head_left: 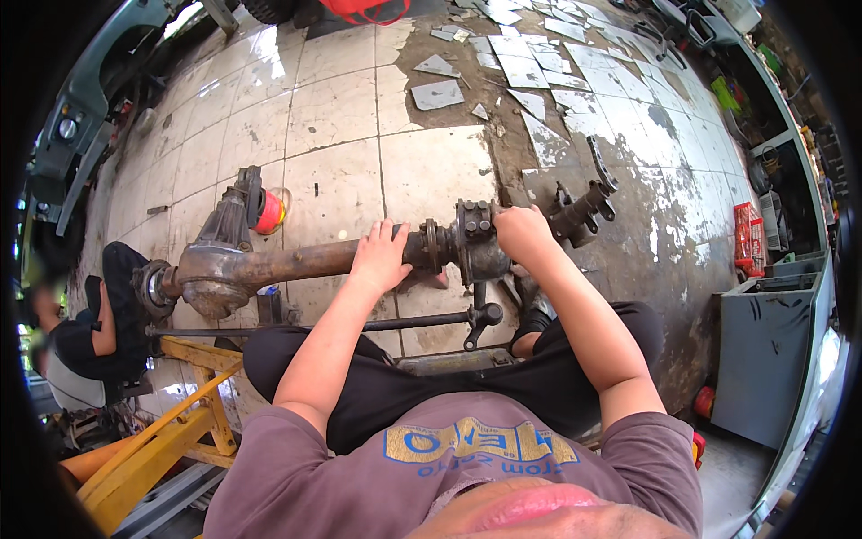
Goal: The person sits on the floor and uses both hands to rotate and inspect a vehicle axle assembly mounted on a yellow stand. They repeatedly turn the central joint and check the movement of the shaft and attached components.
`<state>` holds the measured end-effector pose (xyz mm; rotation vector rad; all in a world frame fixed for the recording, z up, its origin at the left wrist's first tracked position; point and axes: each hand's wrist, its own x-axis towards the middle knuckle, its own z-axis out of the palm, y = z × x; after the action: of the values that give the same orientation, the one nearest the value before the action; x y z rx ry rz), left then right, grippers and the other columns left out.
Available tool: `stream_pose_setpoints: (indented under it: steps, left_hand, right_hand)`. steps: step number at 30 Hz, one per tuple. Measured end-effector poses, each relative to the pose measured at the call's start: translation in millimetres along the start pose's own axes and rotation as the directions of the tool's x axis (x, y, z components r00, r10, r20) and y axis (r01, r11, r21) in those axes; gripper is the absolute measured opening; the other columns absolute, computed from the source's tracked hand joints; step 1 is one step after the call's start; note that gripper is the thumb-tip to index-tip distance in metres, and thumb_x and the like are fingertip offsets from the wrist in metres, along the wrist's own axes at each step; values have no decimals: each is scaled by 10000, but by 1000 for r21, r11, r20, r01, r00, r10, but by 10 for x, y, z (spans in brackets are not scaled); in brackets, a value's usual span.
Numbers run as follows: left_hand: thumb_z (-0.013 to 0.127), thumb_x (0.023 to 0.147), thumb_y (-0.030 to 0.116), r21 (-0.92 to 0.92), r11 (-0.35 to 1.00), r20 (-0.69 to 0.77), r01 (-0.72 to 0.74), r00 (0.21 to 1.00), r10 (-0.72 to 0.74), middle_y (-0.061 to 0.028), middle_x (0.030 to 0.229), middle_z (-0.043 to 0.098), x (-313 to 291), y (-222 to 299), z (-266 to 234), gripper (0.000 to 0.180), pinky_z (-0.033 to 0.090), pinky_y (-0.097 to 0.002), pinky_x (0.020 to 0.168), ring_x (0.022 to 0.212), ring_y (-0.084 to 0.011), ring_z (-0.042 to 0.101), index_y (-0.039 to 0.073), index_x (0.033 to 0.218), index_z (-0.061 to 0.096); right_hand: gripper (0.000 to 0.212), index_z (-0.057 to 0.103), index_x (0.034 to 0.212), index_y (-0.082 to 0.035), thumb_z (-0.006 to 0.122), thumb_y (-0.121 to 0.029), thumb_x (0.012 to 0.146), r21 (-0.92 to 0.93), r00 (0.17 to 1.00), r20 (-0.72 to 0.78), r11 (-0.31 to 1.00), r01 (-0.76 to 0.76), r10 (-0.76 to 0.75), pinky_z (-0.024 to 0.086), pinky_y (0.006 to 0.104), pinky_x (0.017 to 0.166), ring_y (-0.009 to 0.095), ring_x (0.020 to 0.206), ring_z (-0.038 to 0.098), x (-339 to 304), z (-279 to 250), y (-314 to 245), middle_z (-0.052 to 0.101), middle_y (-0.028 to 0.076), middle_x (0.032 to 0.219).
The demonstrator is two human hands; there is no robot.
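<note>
From my remote seat, looking down through the head camera: at far left, a co-worker (81,355) in dark trousers sits beside the axle's end. A yellow metal stand (175,454) fills the lower left.

Next comes the rusty vehicle axle (301,261), lying crosswise above the tiled floor (328,108) in front of the wearer's knees; its bulbous differential housing (215,274) is left of both hands. A red ring-shaped item (269,212) sits just behind it.

The left hand (379,260) lies over the tube, its fingers spread. Nearer the body, a thin steel rod (395,324) runs roughly alongside.

The axle's long axis runs left to right, its right end slightly farther away. The right hand (527,237) is nearer that end, fingers curled against the bolted steering knuckle (480,256) (whether they pinch anything, I cannot tell).

At far right stand a red crate (747,238) and a grey cabinet (768,364).
</note>
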<state>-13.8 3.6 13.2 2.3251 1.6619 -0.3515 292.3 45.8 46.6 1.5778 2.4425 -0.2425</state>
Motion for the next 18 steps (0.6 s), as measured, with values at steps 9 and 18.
stream_pose_setpoints:
  steps: [9,18]
  left_hand:
    - [838,913,378,-11,1000,-3,-5,1000,5,-232,1648,391,5,1,-3,948,431,-535,1214,1569,-394,362,127,1680,341]
    - [840,910,379,0,1000,-20,-4,1000,4,-225,1637,403,9,0,10,944,436,-528,1209,1560,-381,373,131,1678,349]
  right_hand:
    - [176,822,928,-75,659,-137,900,-33,999,-30,999,17,-18,579,511,961,339,984,796,-63,-3,-43,812,160,983]
    - [191,828,923,-81,646,-138,908,62,991,72,991,-120,115,581,505,981,336,981,796,7,4,-40,817,164,993]
